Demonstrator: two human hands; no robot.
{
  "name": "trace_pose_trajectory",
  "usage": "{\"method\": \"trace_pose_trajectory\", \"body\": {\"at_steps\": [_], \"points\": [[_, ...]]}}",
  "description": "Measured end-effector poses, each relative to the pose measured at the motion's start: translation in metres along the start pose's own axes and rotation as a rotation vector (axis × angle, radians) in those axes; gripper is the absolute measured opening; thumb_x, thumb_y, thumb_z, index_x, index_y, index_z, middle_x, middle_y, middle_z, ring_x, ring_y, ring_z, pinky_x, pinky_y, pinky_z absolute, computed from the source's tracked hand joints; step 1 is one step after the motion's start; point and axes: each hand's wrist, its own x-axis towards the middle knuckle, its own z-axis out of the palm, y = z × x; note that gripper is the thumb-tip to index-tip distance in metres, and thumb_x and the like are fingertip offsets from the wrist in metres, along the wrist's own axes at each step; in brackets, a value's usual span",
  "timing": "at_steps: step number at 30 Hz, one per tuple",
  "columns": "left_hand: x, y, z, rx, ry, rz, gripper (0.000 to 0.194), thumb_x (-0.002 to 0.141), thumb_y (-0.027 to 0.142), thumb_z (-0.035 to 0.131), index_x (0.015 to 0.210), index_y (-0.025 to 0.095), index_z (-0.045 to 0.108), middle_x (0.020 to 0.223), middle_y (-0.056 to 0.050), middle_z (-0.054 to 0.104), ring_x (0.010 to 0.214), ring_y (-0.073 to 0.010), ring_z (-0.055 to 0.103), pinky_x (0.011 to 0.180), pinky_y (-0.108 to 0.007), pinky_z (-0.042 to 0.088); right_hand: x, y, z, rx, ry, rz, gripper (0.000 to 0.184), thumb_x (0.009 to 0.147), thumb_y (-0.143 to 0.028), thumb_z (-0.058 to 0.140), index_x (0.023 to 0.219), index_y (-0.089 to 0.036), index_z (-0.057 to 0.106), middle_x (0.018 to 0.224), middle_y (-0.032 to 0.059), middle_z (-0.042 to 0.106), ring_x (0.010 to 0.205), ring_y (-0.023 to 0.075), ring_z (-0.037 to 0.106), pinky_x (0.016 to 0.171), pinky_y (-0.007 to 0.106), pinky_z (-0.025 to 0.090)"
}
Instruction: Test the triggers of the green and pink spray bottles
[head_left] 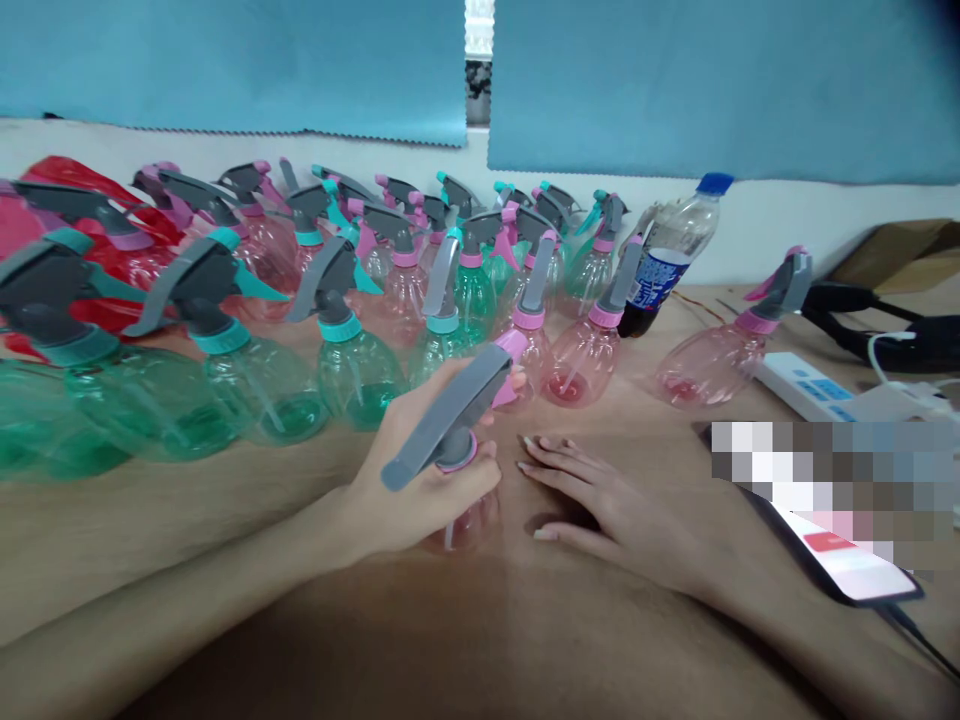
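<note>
My left hand (409, 480) is wrapped round a pink spray bottle (469, 515) with a grey trigger head (446, 415), which stands on the wooden table (225, 520) in front of me. My right hand (600, 495) lies flat on the table just right of that bottle, fingers stretched out and pointing left, holding nothing. Its fingertips nearly touch the bottle's side.
Several green spray bottles (352, 370) and pink spray bottles (585, 355) crowd the table behind and to the left. One pink bottle (712, 355) stands apart at the right. A dark drink bottle (664, 260), a white power strip (810, 390) and a phone (847, 560) lie at the right.
</note>
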Motion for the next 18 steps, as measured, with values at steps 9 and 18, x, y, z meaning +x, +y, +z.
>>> {"method": "trace_pose_trajectory", "body": {"at_steps": [9, 18], "points": [[-0.006, -0.001, 0.008, -0.115, -0.011, 0.038, 0.045, 0.072, 0.014, 0.053, 0.115, 0.026, 0.049, 0.090, 0.001, 0.065, 0.064, -0.0140, 0.061, 0.062, -0.026, 0.053, 0.003, 0.001, -0.001, -0.032, -0.005, -0.023, 0.061, 0.091, -0.051, 0.051, 0.142, -0.019, 0.042, 0.149, 0.0097, 0.040, 0.140, 0.0260, 0.032, 0.114, 0.050, 0.029], [-0.003, 0.015, 0.035, -0.157, -0.003, 0.039, 0.045, 0.073, 0.011, 0.055, 0.115, 0.026, 0.048, 0.085, 0.001, 0.065, 0.085, -0.0193, 0.067, 0.075, -0.031, 0.054, -0.009, -0.025, -0.033, 0.105, -0.001, 0.076, 0.061, 0.090, -0.053, 0.050, 0.141, -0.021, 0.041, 0.141, 0.0115, 0.051, 0.129, 0.0295, 0.048, 0.104, 0.048, 0.042]]}}
